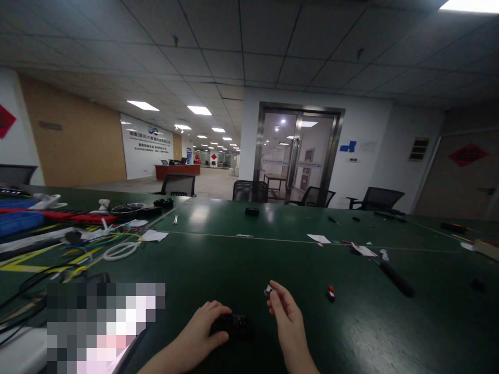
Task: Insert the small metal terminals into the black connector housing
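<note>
On the dark green tabletop, close to me, sits a small dark block-shaped device (237, 322); its details are hard to make out. My left hand (205, 327) is at its left end, with the fingers over the far side and the thumb on the near side. Just right of the device and a little above the table, my right hand (286, 319) pinches a small white-and-black piece (268, 290) between thumb and fingertips. A small red-and-black item (331, 294) lies to the right of this hand.
Cables (83, 249), a coiled white tube (120, 251) and blue trays (21, 222) crowd the left side. A black-handled tool (396, 279) lies to the right. Farther back are a small black box (251, 211), a wrench (175, 220) and chairs (250, 191).
</note>
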Demonstrator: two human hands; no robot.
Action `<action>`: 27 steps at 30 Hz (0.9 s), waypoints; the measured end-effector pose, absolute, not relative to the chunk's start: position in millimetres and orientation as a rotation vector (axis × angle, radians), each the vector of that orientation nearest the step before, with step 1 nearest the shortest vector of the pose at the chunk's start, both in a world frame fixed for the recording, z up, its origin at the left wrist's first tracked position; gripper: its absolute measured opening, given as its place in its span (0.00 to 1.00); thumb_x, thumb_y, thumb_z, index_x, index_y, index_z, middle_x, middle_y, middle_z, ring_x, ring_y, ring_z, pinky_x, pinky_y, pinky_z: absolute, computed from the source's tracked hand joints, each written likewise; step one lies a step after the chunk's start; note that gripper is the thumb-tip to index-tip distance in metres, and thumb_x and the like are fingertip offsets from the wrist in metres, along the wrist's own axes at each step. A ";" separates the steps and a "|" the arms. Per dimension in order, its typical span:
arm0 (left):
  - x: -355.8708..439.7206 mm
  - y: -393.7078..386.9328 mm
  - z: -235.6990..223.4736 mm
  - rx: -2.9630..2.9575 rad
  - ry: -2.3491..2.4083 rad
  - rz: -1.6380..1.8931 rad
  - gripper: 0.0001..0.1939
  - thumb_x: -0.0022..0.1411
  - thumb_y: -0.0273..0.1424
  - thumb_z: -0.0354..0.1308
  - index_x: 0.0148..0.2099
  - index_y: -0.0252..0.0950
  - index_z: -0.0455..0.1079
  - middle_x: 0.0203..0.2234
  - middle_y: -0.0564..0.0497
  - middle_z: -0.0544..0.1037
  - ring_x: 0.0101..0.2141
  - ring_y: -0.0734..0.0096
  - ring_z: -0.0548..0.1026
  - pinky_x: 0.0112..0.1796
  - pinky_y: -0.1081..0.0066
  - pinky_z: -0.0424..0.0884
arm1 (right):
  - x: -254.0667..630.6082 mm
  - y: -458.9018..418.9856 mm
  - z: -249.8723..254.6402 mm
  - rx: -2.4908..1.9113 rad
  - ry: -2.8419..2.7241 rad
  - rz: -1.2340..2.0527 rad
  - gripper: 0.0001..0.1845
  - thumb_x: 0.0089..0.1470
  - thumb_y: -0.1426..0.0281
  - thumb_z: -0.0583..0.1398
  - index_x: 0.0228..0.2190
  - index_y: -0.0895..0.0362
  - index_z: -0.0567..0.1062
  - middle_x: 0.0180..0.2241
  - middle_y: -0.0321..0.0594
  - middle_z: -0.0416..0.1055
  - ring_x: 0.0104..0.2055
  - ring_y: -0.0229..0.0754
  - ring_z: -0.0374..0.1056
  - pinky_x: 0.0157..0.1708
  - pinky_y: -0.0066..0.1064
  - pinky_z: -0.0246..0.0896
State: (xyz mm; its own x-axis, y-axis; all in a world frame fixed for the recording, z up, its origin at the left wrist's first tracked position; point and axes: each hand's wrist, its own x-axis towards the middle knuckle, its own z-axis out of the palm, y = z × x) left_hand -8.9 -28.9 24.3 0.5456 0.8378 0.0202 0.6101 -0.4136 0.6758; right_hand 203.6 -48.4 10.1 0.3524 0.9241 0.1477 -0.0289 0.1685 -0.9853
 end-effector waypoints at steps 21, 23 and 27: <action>-10.9 -28.3 23.1 2.162 1.138 0.497 0.18 0.52 0.29 0.55 0.47 0.41 0.65 0.44 0.51 0.69 0.45 0.62 0.64 0.46 0.65 0.58 | 205.2 -48.4 9.1 -1.225 -1.009 0.919 0.25 0.42 0.54 0.60 0.41 0.55 0.71 0.41 0.42 0.72 0.43 0.48 0.67 0.40 0.36 0.63; -11.1 -28.0 22.3 2.174 1.135 0.501 0.18 0.52 0.29 0.55 0.48 0.41 0.65 0.44 0.51 0.69 0.45 0.62 0.64 0.46 0.65 0.58 | 205.6 -47.8 7.6 -1.230 -1.004 0.919 0.25 0.43 0.55 0.60 0.41 0.55 0.72 0.41 0.42 0.72 0.44 0.48 0.66 0.41 0.36 0.63; -11.3 -27.1 20.2 2.193 1.138 0.501 0.18 0.52 0.30 0.55 0.48 0.42 0.65 0.44 0.51 0.69 0.45 0.62 0.64 0.46 0.66 0.58 | 204.7 -48.2 8.7 -1.214 -0.993 0.908 0.25 0.41 0.55 0.61 0.40 0.55 0.72 0.39 0.42 0.73 0.44 0.49 0.66 0.40 0.36 0.63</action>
State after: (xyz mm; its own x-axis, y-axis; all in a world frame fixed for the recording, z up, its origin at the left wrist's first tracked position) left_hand -11.3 -27.1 20.2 0.5590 0.8276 0.0510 0.5966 -0.4442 0.6684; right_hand 204.7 -48.2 8.7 0.3166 0.9414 0.1161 -0.0315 0.1327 -0.9906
